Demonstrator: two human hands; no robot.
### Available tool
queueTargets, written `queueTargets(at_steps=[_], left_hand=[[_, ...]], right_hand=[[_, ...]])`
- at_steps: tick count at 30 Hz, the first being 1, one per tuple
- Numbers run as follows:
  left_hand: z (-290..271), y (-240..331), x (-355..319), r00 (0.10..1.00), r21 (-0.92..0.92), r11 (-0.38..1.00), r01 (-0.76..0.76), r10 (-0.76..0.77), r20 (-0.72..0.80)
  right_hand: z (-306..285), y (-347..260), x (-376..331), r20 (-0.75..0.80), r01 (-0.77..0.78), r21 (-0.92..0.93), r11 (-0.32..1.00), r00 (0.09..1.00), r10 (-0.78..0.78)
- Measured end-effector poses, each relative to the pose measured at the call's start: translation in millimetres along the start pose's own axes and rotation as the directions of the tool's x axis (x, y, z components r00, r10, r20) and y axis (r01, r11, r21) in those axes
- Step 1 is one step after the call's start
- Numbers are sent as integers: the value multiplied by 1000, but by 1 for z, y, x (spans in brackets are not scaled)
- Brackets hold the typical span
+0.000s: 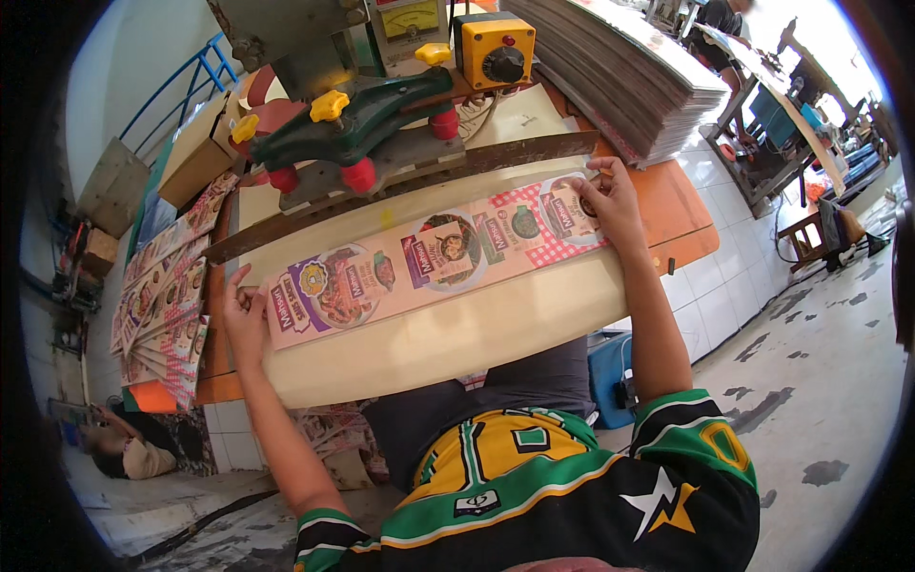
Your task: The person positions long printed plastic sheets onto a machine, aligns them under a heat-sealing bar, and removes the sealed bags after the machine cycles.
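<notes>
A long printed strip (400, 259), with food pictures and a red checked part, lies on a cream padded sheet (457, 319) that curves down toward me at the table's near edge. At the strip's left end is my left hand (246, 319), fingers curled in at its edge. My right hand (613, 205) pinches the far right end between thumb and fingers. Just beyond the strip runs a long metal bar (524, 153), under a green press bracket (353, 133) with yellow knobs and red feet.
Similar printed strips (162, 296) lie fanned out on the left, by a cardboard box (200, 148). A yellow control box (494, 51) with a black dial stands behind the press. Tall stacked sheets (639, 86) rise at the back right. Other people sit at far left and far right.
</notes>
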State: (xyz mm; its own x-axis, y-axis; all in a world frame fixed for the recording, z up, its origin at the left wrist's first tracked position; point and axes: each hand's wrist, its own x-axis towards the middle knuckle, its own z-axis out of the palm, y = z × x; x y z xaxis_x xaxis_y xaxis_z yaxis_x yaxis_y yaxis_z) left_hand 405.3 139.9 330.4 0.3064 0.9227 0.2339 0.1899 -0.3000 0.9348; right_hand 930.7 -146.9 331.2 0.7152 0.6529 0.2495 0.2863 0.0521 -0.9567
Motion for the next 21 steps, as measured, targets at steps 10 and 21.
queueTargets(at_steps=[10,21], left_hand=[[12,11,-6,994,240,969,-59,34,105],[10,14,-7,972,319,924,-211,163,170]], right_hand=[[-5,20,11,-94,-4,-61,998,996,-2],[-20,27,14,-30,-93,-18,995,995,92]])
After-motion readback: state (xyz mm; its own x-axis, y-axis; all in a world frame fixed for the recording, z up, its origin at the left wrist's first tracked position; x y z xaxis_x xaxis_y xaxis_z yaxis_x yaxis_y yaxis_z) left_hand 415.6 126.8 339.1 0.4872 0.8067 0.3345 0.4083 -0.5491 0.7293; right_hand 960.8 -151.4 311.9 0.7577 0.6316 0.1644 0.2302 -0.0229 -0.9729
